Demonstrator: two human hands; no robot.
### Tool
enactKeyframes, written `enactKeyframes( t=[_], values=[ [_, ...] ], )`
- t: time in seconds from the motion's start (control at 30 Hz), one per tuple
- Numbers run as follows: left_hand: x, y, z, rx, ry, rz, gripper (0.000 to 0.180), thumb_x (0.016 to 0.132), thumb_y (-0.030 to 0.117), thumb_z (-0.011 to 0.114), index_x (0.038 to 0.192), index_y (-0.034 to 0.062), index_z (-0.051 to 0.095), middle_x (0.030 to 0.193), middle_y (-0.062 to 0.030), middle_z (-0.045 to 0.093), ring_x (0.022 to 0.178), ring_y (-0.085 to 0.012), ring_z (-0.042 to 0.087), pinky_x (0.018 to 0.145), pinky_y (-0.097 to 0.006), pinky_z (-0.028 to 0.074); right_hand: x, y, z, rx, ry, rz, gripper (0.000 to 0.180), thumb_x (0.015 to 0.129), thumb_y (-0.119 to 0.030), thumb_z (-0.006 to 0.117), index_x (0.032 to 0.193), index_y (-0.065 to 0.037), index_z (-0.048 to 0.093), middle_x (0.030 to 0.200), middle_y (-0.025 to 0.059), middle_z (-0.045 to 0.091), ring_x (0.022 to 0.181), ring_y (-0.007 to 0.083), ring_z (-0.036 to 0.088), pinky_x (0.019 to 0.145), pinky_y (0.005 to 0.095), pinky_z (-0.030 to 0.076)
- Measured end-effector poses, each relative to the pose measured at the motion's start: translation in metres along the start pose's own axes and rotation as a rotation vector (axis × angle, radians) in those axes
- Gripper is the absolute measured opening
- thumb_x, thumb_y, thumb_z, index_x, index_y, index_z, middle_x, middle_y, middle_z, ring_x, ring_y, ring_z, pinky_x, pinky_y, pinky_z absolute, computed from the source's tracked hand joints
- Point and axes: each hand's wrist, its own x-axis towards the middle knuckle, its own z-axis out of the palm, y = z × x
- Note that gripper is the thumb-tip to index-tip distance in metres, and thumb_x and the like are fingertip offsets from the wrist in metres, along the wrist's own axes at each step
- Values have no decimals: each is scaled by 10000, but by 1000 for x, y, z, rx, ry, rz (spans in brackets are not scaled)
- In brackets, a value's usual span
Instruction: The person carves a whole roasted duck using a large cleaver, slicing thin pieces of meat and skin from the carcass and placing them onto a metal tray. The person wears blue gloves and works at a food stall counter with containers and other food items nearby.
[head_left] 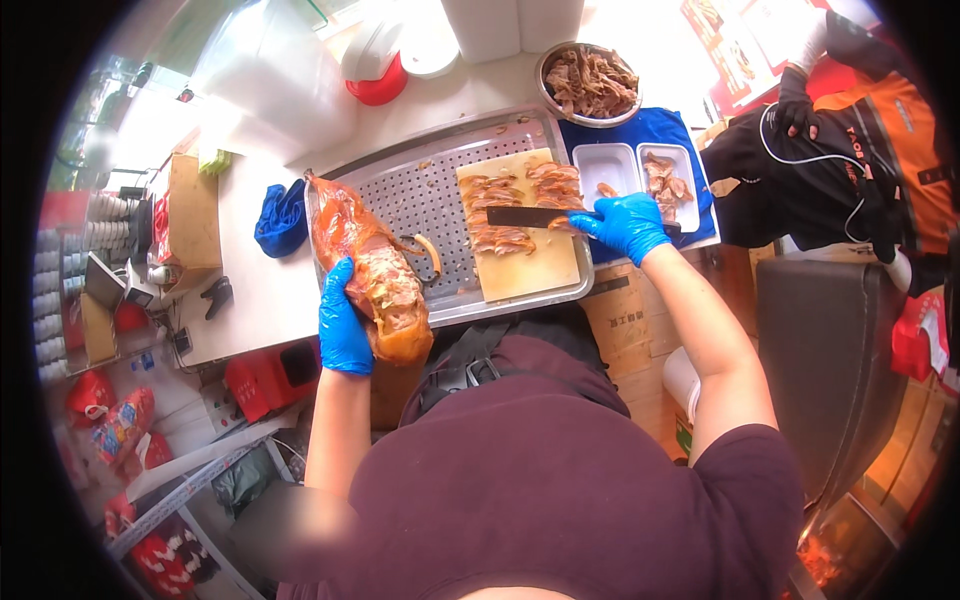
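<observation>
My left hand (pixel 344 322), in a blue glove, is closed around the side of a roast duck (pixel 372 268). The bird is tilted over the left end of a perforated metal tray (pixel 390 180), and pale flesh shows where skin is gone. In my right hand (pixel 628 230), also gloved in blue, is a knife (pixel 528 216) with a broad dark blade. The blade lies flat across rows of sliced duck (pixel 497 196) on a yellowish cutting board (pixel 530 278). A curved, bone-like piece (pixel 430 255) rests on the tray between bird and board.
Right of the tray, two white trays (pixel 606 168) hold duck pieces, on a blue cloth (pixel 640 122). A metal bowl (pixel 552 100) of meat strips stands at the back. Another blue cloth (pixel 281 218) lies left. A person (pixel 880 150) in orange and black stands right, behind a brown chair (pixel 825 370).
</observation>
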Motion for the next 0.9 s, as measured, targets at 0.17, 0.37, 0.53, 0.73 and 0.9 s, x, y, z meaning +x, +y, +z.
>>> enactKeyframes(
  t=[0.17, 0.37, 0.53, 0.73, 0.9],
  values=[
    [-3, 3, -3, -39, -6, -9, 564, 889, 353, 620, 1321, 20, 476, 1180, -169, 635, 1034, -308, 657, 927, -450, 538, -10, 21, -10, 11, 47, 42, 648, 815, -711, 552, 682, -100, 720, 629, 158, 654, 590, 311, 666, 596, 403, 531],
    [-1, 6, -5, -85, -55, -4, 514, 883, 279, 643, 1302, 26, 485, 1179, -156, 631, 1038, -299, 652, 933, -436, 532, -12, 28, -6, 42, 62, 37, 666, 814, -731, 532, 653, -106, 698, 629, 162, 653, 598, 317, 669, 593, 412, 524],
    [-3, 3, -2, 7, -26, 24, 564, 905, 400, 590, 1321, 30, 499, 1179, -155, 644, 1022, -299, 661, 911, -460, 542, -5, 3, 1, 67, 43, 47, 667, 779, -756, 538, 679, -124, 726, 695, 165, 680, 633, 313, 688, 618, 416, 551],
    [-11, 5, 3, -64, -68, -19, 547, 894, 318, 628, 1327, 27, 464, 1173, -161, 636, 1019, -315, 662, 908, -469, 545, -3, -4, 3, 34, 52, 36, 658, 751, -758, 572, 669, -124, 730, 688, 162, 681, 611, 320, 676, 596, 406, 552],
    [-16, 7, 1, -59, -51, -14, 573, 886, 348, 639, 1319, 14, 465, 1171, -169, 633, 1017, -317, 659, 910, -465, 542, -5, 11, -2, 37, -29, 37, 674, 760, -767, 553, 723, -123, 749, 698, 139, 693, 639, 296, 688, 641, 414, 550]
  ],
)
